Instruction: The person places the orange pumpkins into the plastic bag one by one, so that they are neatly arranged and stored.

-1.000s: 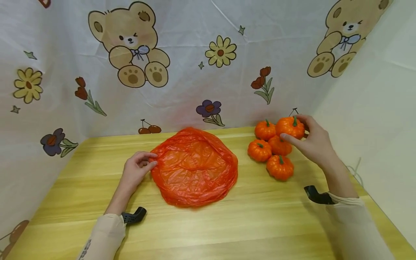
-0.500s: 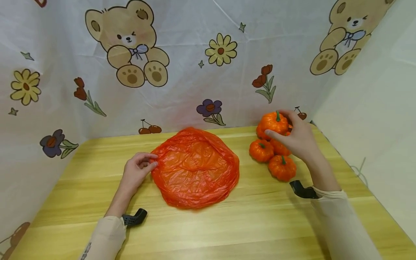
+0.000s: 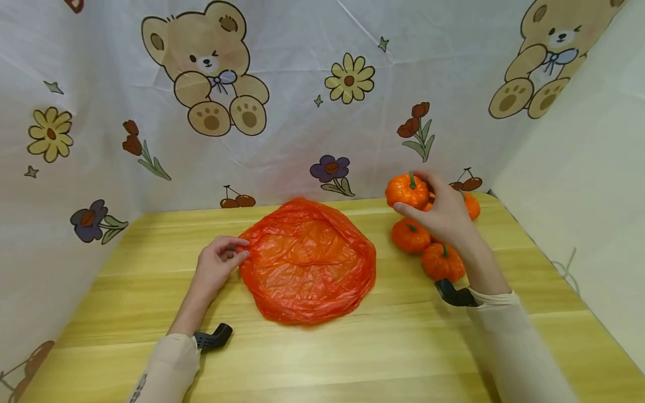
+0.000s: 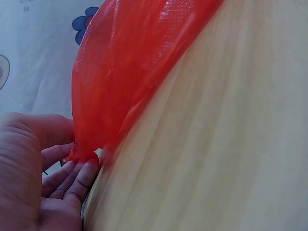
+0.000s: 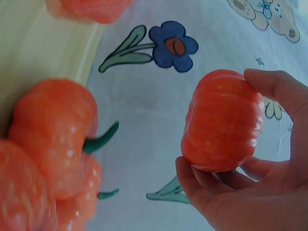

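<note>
From the head view we see the right hand [image 3: 445, 210] gripping a miniature pumpkin [image 3: 405, 192], green stem upright, near the back edge of the tabletop [image 3: 327, 364]; the right wrist view hides that stem but shows the thumb on one side and fingertips on the other, with the pumpkin apart from its neighbours. The left hand [image 3: 216, 266] pinches the left edge of a red plastic bag [image 3: 307, 260], and only the left wrist view shows the film gathered at the fingertips.

A strip of wood separates the bag from the other pumpkins [image 3: 443, 263], and a broad stretch lies in front of both. Behind, the tabletop ends close against the printed cloth [image 3: 292, 45] (bears, daisies, cherries).

The right hand and forearm partly cover the other pumpkins, so we cannot count them surely. The right wrist view cuts off the bag, probably the blurred red patch at its top.
</note>
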A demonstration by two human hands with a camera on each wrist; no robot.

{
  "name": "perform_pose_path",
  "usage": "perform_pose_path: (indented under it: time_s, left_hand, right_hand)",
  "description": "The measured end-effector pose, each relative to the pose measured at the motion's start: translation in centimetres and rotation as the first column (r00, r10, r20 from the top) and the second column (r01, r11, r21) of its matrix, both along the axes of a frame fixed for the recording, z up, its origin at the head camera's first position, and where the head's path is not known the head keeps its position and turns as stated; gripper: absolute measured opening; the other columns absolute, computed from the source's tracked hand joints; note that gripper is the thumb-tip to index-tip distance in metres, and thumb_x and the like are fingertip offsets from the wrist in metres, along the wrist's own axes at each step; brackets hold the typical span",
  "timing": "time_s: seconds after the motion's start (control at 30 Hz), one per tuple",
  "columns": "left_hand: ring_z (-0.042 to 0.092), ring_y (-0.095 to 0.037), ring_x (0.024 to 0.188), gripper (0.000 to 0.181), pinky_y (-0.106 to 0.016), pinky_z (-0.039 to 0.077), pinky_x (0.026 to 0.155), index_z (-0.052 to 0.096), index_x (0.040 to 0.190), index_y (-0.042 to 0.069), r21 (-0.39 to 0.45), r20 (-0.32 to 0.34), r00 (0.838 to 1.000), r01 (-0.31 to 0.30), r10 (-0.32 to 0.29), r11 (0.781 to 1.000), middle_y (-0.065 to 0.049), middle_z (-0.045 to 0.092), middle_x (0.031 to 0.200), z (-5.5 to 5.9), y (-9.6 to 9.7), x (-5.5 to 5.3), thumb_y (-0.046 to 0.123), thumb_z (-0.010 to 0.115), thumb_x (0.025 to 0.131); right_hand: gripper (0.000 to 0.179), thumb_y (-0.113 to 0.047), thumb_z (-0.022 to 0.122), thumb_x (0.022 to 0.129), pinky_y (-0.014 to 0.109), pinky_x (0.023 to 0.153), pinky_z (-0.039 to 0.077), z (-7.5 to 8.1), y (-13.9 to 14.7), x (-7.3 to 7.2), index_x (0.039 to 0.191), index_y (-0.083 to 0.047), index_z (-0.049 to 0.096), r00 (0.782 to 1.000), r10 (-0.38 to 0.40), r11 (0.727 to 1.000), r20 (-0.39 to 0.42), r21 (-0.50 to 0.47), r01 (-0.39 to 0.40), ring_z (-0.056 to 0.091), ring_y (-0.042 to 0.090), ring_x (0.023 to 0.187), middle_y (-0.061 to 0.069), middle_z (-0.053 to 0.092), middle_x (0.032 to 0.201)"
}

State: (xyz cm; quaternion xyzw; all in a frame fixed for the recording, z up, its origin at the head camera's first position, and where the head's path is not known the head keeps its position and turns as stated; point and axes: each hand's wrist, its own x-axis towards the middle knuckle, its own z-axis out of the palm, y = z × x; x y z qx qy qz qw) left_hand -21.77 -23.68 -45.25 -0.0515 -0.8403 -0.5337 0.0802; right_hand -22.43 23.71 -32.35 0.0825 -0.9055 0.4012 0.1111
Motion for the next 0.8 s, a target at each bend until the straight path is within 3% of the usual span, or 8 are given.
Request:
perform_pose_path:
  time_s: [0.47,0.8]
  left_hand:
    - [0.058,-0.019,0.097,0.025,-0.011,0.050,0.081,0.076,0.120,0.003,0.005,0.000,1.000,0.002,-0.002,1.000,-0.017,0.065,0.120,0.1,0.1,0.2,0.011,0.077,0.096]
    - [0.058,-0.022,0.098,0.025,-0.011,0.050,0.081,0.076,0.120,0.003,0.000,-0.002,1.000,0.002,-0.002,1.000,-0.017,0.065,0.120,0.3,0.3,0.2,0.012,0.077,0.097]
  right_hand:
    - [0.078,-0.034,0.083,0.091,0.054,0.104,0.055,-0.5,-5.6,-1.5,0.155,-0.009,0.045,0.992,0.120,0.993,-0.034,0.003,-0.119,0.062,0.036,0.127,0.016,0.059,0.145]
    - [0.076,-0.029,0.086,0.089,0.048,0.098,0.060,-0.8,-10.5,-2.1,0.152,-0.011,0.048,0.967,0.255,0.966,-0.027,-0.041,-0.256,0.066,0.030,0.121,0.012,0.060,0.141]
